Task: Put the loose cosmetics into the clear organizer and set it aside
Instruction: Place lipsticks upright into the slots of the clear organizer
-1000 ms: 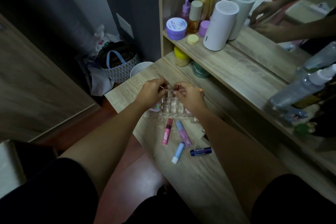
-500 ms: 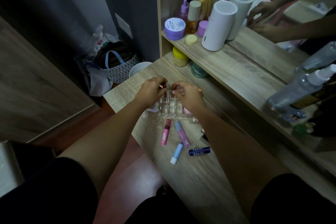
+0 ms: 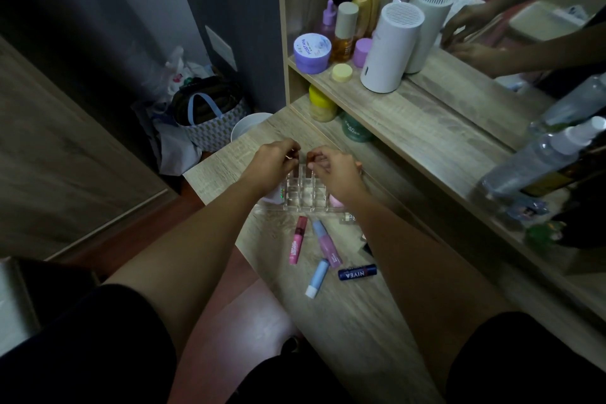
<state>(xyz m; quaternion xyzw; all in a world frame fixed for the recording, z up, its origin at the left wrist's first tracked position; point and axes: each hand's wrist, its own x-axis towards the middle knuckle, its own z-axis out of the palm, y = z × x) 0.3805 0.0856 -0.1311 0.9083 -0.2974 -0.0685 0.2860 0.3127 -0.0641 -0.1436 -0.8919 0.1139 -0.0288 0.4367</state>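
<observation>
- A wood-grain desk (image 3: 344, 331) is standing in a dim room, with a raised shelf (image 3: 426, 121) carrying jars and bottles beside a mirror.
- The clear organizer (image 3: 303, 193), a gridded plastic block, is sitting on the desk.
- The left hand (image 3: 273, 164) and right hand (image 3: 334, 170) are hovering curled over its far edge; whether they are gripping anything cannot be told.
- Four slim tubes are lying loose just in front: pink tube (image 3: 296, 239), lilac tube (image 3: 326, 244), pale blue stick (image 3: 317, 277), navy stick (image 3: 357, 272).

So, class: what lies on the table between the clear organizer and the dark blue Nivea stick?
In the head view, the lilac-pink tube lies between the clear organizer and the Nivea stick.
</observation>
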